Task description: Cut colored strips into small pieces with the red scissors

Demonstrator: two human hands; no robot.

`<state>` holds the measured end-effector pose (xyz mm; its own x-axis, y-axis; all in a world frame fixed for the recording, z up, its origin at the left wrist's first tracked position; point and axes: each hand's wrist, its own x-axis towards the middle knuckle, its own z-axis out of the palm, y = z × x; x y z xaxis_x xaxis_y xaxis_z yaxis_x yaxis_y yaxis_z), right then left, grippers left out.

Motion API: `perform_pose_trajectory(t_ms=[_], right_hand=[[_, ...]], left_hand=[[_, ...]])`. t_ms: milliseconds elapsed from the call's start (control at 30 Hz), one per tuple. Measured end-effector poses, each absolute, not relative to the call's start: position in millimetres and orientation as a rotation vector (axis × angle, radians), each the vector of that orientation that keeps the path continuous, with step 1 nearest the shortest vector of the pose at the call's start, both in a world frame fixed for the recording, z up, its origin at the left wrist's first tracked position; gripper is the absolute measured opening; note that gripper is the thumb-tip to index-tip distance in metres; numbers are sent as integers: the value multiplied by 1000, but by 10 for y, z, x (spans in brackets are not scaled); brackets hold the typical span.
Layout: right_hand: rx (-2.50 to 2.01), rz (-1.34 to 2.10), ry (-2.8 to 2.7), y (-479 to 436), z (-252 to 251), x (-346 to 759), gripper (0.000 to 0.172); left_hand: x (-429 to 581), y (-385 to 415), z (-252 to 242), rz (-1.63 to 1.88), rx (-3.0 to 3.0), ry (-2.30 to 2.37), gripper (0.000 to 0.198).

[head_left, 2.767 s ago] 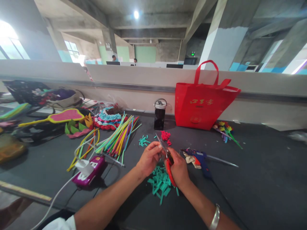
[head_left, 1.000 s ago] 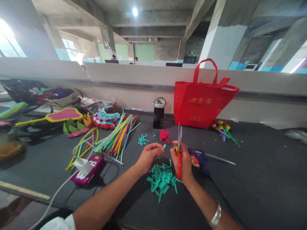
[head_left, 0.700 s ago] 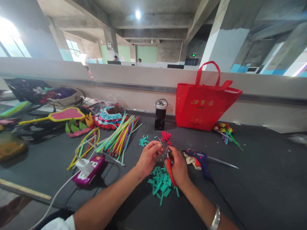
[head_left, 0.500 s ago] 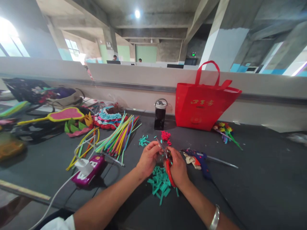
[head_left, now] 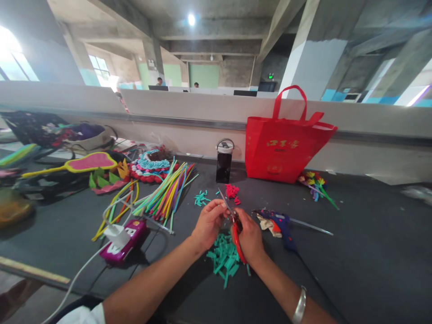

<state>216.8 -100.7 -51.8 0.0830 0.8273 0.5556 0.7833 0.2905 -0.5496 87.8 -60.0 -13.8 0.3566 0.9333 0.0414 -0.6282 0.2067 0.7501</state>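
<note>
Head view cuts off both forearms at its lower edge, the right one wearing a smooth metal bangle point(head_left: 299, 305). Just above the heap of teal snippets point(head_left: 223, 261), a loose pile of short, flat, foam-like strips, the left hand point(head_left: 209, 222) has its fingertips drawn together at the scissor blades. Whatever it pinches there is too small to make out. The right hand point(head_left: 252, 237) is clamped around the scissors point(head_left: 238, 245), hiding most of the glossy red handle loops. The thin steel blades lean up and left from that fist, and how far they gape cannot be read. A second ago the hands were apart over the heap and the blades stood straight up, whereas now the hands meet, much as they did half a second back. Right of the heap, a blue plastic glue gun point(head_left: 282, 225) lies on the dark matte table point(head_left: 364, 261), its cord partly hidden by the right wrist. Left of the heap sits a shiny purple power strip point(head_left: 125, 239) with a white plug. Beyond the heap lie a few more teal bits point(head_left: 201, 198) and red bits point(head_left: 232, 191), and up to its left a fanned bundle of thin coloured sticks point(head_left: 168, 191). Farther behind the heap stand a dark bottle point(head_left: 223, 163) with a pale lid and a red fabric tote bag point(head_left: 285, 148), its gold lettering too blurred to read.
</note>
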Motion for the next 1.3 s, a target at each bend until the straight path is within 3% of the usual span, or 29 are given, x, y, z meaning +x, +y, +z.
perform_pose_trajectory(t_ms=[533, 1300], right_hand=[[-1378, 120, -1654, -1046, -480, 2129, 33], [-1310, 160, -1648, -1045, -507, 2139, 37]], left_hand=[[872, -596, -100, 1144, 792, 495, 13], [874, -639, -153, 1144, 878, 502, 12]])
